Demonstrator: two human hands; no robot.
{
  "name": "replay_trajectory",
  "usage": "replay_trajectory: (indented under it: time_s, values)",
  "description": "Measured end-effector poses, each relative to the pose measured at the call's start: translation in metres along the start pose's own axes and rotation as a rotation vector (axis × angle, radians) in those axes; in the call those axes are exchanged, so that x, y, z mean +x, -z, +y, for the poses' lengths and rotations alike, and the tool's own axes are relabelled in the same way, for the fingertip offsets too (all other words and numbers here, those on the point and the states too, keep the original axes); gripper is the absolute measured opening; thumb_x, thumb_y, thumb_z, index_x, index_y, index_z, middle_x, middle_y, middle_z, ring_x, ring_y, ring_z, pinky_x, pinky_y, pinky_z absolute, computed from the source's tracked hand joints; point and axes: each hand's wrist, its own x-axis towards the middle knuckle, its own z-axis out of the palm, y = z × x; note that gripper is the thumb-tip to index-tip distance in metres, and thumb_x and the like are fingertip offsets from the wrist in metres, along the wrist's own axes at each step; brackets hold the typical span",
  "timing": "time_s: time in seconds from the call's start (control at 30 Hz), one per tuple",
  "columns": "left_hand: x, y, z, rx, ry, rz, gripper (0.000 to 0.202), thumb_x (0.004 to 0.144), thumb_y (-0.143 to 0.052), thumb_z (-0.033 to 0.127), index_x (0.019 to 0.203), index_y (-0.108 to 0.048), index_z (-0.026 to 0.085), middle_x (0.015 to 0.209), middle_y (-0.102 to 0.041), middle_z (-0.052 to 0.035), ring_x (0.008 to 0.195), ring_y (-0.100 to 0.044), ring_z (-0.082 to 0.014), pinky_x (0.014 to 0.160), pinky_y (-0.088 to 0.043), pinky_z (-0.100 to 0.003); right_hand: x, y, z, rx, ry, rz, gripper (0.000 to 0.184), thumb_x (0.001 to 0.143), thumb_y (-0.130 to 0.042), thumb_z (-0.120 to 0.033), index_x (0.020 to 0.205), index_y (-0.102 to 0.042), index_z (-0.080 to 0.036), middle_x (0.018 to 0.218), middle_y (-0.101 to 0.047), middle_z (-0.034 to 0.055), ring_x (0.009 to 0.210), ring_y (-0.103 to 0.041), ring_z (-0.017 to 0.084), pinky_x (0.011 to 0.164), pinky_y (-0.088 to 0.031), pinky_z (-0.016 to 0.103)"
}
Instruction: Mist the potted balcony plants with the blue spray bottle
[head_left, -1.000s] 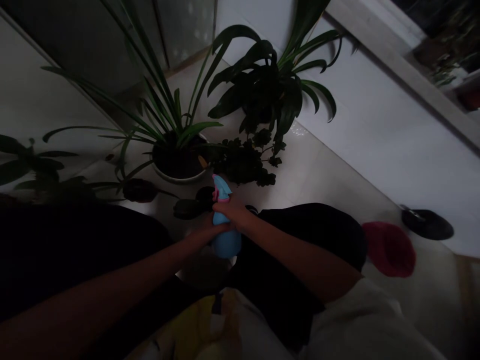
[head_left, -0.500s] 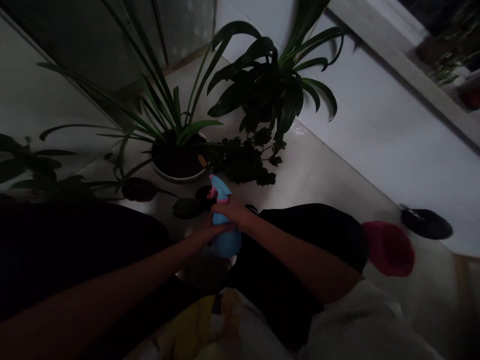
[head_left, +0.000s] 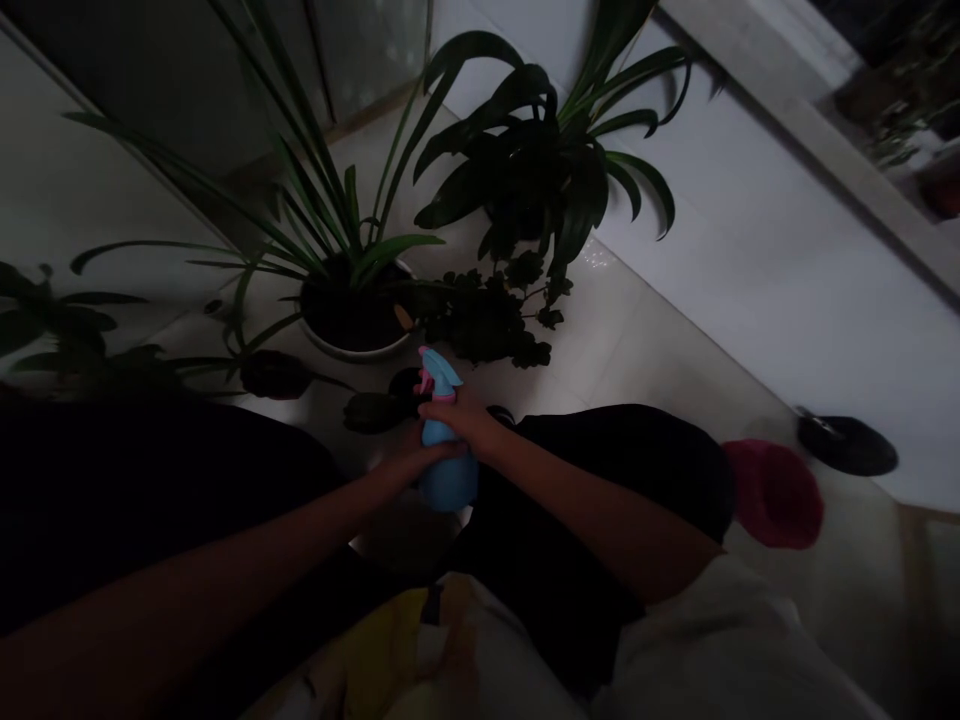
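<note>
A light-blue plastic spray bottle (head_left: 448, 482) with a pink trigger stands upright between my hands. My right hand (head_left: 459, 418) grips it around the neck, just below the spray head. My left hand (head_left: 414, 462) wraps the bottle's body from the left side. Under the hands sits a dim round object (head_left: 405, 535), too dark to identify. Close beyond the bottle lie dark leaves of a low trailing plant (head_left: 480, 330).
A leafy plant in a white pot (head_left: 352, 350) and a second broad-leaved plant (head_left: 540, 170) stand on the tiled floor ahead. My dark-trousered knees (head_left: 622, 460) flank the hands. A red cloth-like object (head_left: 772, 493) and a black round object (head_left: 847, 445) lie to the right, by a white wall (head_left: 787, 300).
The whole view has drifted slightly, with the red object shifting a little left. Both hands stay on the spray bottle.
</note>
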Motion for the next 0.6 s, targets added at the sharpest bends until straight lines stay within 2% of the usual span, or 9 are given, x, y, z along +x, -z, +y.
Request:
replay_trajectory:
  time_s: [0.1,0.2,0.43,0.6]
  values:
    - [-0.001,-0.0018,0.0028,0.01,0.068,0.013,0.063,0.078,-0.071,0.028,0.138,-0.052,0.02,0.137,-0.063,-0.0132,0.123,-0.06,-0.0347,0.099,-0.05,-0.045,-0.0024,0.0,0.0,-0.009,0.033,0.011,0.044,0.065,-0.069,-0.013,0.108,-0.068,-0.021,0.118,-0.071,0.0042,0.11,-0.065,0.023,0.096,-0.051,0.036]
    - [-0.001,-0.0018,0.0025,0.002,0.063,0.001,0.065,0.075,-0.072,0.027,0.137,-0.052,0.021,0.142,-0.059,-0.0124,0.125,-0.059,-0.0341,0.1,-0.049,-0.044,-0.0051,0.0,-0.0006,-0.025,0.077,0.014,0.045,0.064,-0.066,-0.01,0.107,-0.068,-0.022,0.118,-0.071,0.0032,0.112,-0.064,0.022,0.099,-0.049,0.035]
    - [-0.0001,-0.001,0.0022,0.007,0.031,-0.02,0.063,0.076,-0.072,0.025,0.135,-0.052,0.02,0.142,-0.059,-0.0123,0.128,-0.056,-0.0309,0.105,-0.046,-0.043,-0.0032,0.0015,-0.0005,-0.073,0.128,0.004,0.032,0.062,-0.064,-0.012,0.093,-0.065,-0.021,0.091,-0.069,-0.0016,0.091,-0.065,0.018,0.085,-0.052,0.032]
    - [-0.002,-0.0017,0.0031,-0.01,0.043,-0.012,0.07,0.076,-0.073,0.031,0.141,-0.048,0.022,0.14,-0.061,-0.0134,0.125,-0.058,-0.0341,0.099,-0.05,-0.045,-0.0001,0.0017,-0.0017,-0.037,0.066,-0.026,0.036,0.063,-0.069,-0.013,0.098,-0.068,-0.021,0.104,-0.071,0.0014,0.102,-0.065,0.02,0.092,-0.051,0.034]
